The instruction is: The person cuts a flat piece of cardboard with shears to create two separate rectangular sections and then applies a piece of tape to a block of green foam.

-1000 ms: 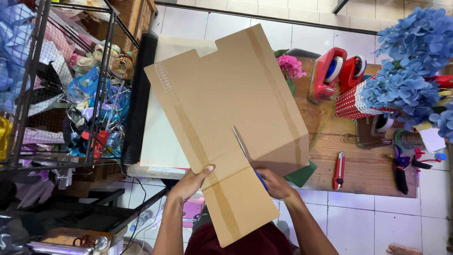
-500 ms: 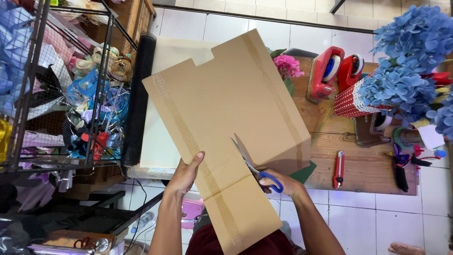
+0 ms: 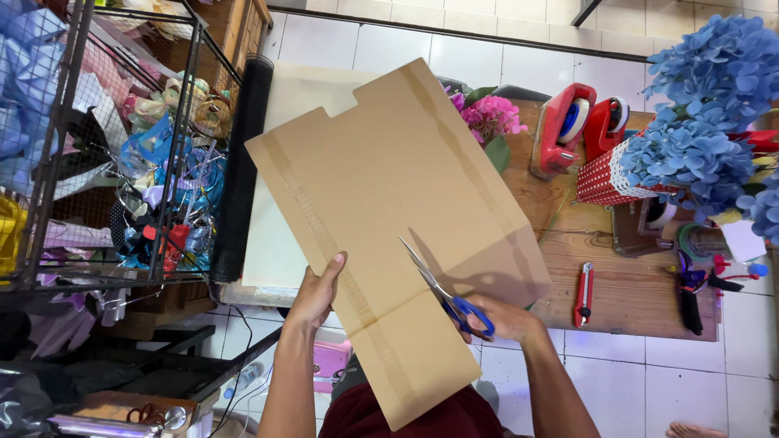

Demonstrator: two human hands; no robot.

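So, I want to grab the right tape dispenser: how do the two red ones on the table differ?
The left tape dispenser looks larger and holds a blue-cored roll; the right tape dispenser looks smaller and its roll shows a pale core. The left one stands free on the wooden table beside the pink flowers; the right one sits against the red dotted basket. Both are red and lie side by side.

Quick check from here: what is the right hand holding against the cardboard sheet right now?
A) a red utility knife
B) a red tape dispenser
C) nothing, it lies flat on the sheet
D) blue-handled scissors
D: the right hand grips the blue-handled scissors with the blades open on the cardboard sheet, while the red utility knife lies apart on the wooden table.
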